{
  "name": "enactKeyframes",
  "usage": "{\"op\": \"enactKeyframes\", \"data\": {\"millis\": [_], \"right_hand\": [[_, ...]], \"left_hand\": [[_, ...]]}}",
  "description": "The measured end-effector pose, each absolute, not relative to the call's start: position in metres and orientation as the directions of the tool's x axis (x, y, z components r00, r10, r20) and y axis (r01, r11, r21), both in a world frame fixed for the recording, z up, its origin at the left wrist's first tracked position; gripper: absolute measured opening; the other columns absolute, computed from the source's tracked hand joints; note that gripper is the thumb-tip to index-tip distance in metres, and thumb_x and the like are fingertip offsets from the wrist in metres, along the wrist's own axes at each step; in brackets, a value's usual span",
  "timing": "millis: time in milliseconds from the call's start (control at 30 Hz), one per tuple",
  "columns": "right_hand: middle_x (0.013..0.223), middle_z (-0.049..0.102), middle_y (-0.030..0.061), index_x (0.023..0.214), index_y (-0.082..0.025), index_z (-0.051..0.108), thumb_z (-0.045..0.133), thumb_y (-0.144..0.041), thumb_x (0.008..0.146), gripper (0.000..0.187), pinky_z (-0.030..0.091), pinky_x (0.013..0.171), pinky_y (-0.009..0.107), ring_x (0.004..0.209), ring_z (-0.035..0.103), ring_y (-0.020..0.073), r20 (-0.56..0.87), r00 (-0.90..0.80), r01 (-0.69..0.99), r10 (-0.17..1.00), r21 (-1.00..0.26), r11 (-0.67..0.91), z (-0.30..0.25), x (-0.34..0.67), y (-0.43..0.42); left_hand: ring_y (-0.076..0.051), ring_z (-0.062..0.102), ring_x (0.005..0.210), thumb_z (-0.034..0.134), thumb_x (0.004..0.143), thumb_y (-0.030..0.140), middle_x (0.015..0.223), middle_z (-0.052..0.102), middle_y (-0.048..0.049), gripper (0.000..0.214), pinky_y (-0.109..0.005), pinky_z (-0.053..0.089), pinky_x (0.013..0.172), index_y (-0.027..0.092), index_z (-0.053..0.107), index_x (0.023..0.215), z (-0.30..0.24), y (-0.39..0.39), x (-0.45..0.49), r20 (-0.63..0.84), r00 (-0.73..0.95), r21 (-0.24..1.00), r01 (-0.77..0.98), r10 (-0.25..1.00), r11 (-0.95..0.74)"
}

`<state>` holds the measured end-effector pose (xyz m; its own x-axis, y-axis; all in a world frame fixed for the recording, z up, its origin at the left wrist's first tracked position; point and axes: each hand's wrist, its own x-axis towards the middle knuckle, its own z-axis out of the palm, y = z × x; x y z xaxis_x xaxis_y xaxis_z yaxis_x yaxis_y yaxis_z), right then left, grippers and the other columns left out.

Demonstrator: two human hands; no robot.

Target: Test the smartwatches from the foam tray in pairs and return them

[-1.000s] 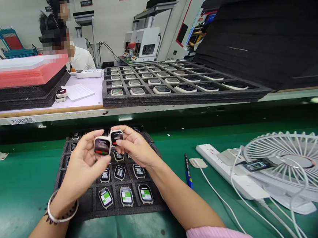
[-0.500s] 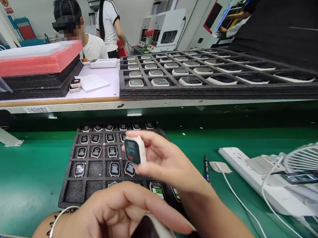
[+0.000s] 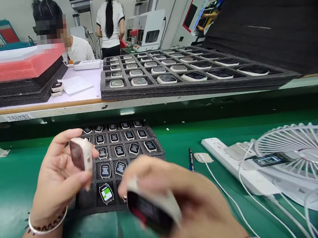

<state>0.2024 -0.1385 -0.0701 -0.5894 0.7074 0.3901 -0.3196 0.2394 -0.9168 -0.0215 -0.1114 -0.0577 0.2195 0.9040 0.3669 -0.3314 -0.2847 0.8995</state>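
Observation:
My left hand (image 3: 56, 176) is closed on a cream smartwatch body (image 3: 81, 156), held upright over the left side of a black foam tray (image 3: 155, 146) on the green belt. My right hand (image 3: 187, 201), blurred and close to the camera, grips a second watch body (image 3: 152, 209) with a dark screen, low in front of the tray. The tray's pockets hold several watch bodies (image 3: 119, 150) with lit screens; one near the front shows a green screen (image 3: 106, 193).
A raised shelf carries a larger foam tray (image 3: 189, 87) of watch bodies, stacked foam sheets (image 3: 20, 76) and a paper. To the right lie a pen (image 3: 191, 159), a white power strip (image 3: 234, 168) with cables and a white fan (image 3: 302, 155). Two people are behind the shelf.
My left hand has lifted its watch up and to the left over the tray. My right hand has dropped toward the camera with its watch. The view has shifted.

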Motion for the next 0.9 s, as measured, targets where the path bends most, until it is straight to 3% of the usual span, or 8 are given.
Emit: {"op": "enactKeyframes", "data": {"millis": [100,200,300,467,567,900], "right_hand": [[0.123,0.067,0.0068,0.136,-0.030,0.060,0.075,-0.031,0.095,0.044,0.059,0.072,0.027,0.080,0.069,0.0162,0.340,-0.431,-0.545,0.836,-0.836,0.059,-0.080,0.190,-0.103],[0.118,0.070,0.0085,0.128,-0.023,0.062,0.078,-0.021,0.086,0.045,0.058,0.074,0.027,0.080,0.071,0.0170,0.179,-0.420,-0.589,0.890,-0.800,-0.117,-0.092,0.184,-0.070],[0.111,0.073,0.0100,0.122,-0.019,0.063,0.079,-0.023,0.084,0.040,0.056,0.069,0.025,0.076,0.070,0.0165,0.103,-0.422,-0.602,0.901,-0.775,-0.193,-0.104,0.183,-0.048],[0.101,0.074,0.0098,0.114,-0.016,0.067,0.064,-0.028,0.097,0.021,0.054,0.060,0.025,0.066,0.068,0.0156,0.043,-0.379,-0.618,0.924,-0.755,-0.218,-0.115,0.184,-0.032],[0.097,0.074,0.0105,0.116,-0.016,0.067,0.054,-0.026,0.102,0.022,0.055,0.061,0.026,0.066,0.069,0.0169,0.029,-0.390,-0.614,0.920,-0.753,-0.237,-0.117,0.185,-0.029],[0.092,0.072,0.0069,0.114,-0.018,0.069,0.072,-0.031,0.092,0.026,0.051,0.050,0.020,0.060,0.067,0.0148,0.109,-0.392,-0.567,0.914,-0.811,-0.147,-0.125,0.184,-0.026]], "left_hand": [[-0.008,0.065,0.068,0.081,0.077,0.012,0.095,0.072,-0.0015,0.052,-0.015,0.056,0.059,0.026,0.060,0.122,-0.068,-0.093,-0.017,0.355,0.076,0.921,-0.196,0.932,-0.335],[-0.011,0.068,0.077,0.083,0.074,0.016,0.099,0.071,-0.0040,0.057,-0.018,0.058,0.066,0.020,0.056,0.124,-0.079,-0.077,-0.015,0.322,0.026,0.939,-0.139,0.946,-0.315],[-0.011,0.070,0.072,0.080,0.075,0.020,0.103,0.070,-0.0042,0.058,-0.022,0.059,0.068,0.019,0.054,0.127,-0.087,-0.065,-0.014,0.221,0.055,0.965,-0.158,0.974,-0.210],[-0.015,0.074,0.072,0.076,0.076,0.025,0.098,0.072,-0.0034,0.053,-0.028,0.062,0.075,0.017,0.056,0.125,-0.096,-0.054,-0.013,0.105,0.077,0.966,-0.245,0.991,-0.083],[-0.017,0.074,0.071,0.075,0.078,0.028,0.096,0.072,-0.0027,0.048,-0.031,0.062,0.076,0.017,0.060,0.122,-0.099,-0.050,-0.013,0.068,0.077,0.956,-0.290,0.995,-0.043],[-0.019,0.074,0.077,0.069,0.082,0.027,0.097,0.075,-0.0063,0.038,-0.033,0.063,0.073,0.015,0.063,0.117,-0.099,-0.049,-0.012,0.030,0.110,0.937,-0.350,0.993,0.010]]}}
